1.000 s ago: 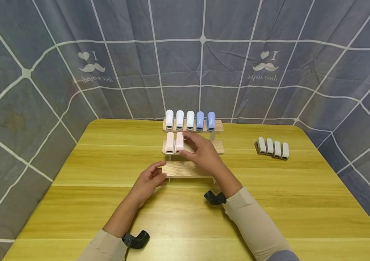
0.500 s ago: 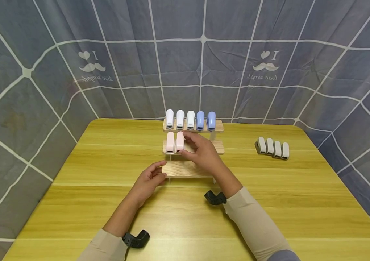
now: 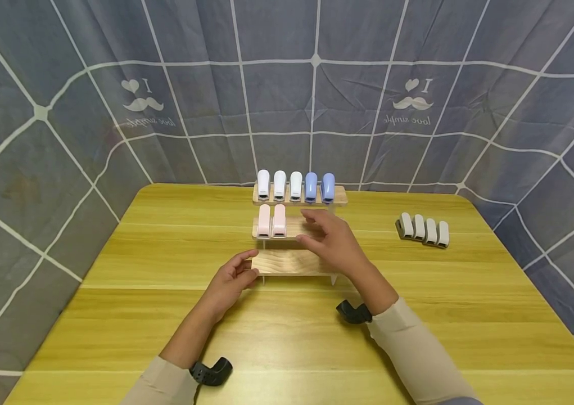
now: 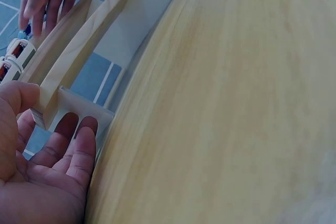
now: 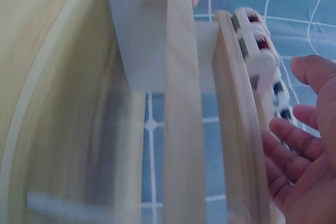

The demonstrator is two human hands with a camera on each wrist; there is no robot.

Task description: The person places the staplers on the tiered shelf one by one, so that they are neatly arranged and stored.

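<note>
Nearest, on the wood-grain table (image 3: pixel 276 349), the left hand (image 3: pixel 228 284) pinches the left end of the front shelf (image 3: pixel 292 263), a flat, pale-grained board on a translucent support panel (image 4: pixel 86 106). Beyond it, the right hand (image 3: pixel 334 239) grasps nothing, fingers apart and softly bent over the middle shelf (image 3: pixel 293 226). Two smooth, round-topped pink mini staplers (image 3: pixel 279 220) stand side by side on that shelf's left. Step in hand, as judged: lining up staplers; the next move calls for withdrawing the right hand without nudging them. Four pale mini staplers (image 3: pixel 419 228) with dark bases lie at right. Farthest, glossy white staplers (image 3: pixel 279 185) and blue staplers (image 3: pixel 310 187) occupy the back shelf (image 3: pixel 341 196), before a creased grid curtain (image 3: pixel 279 101).
</note>
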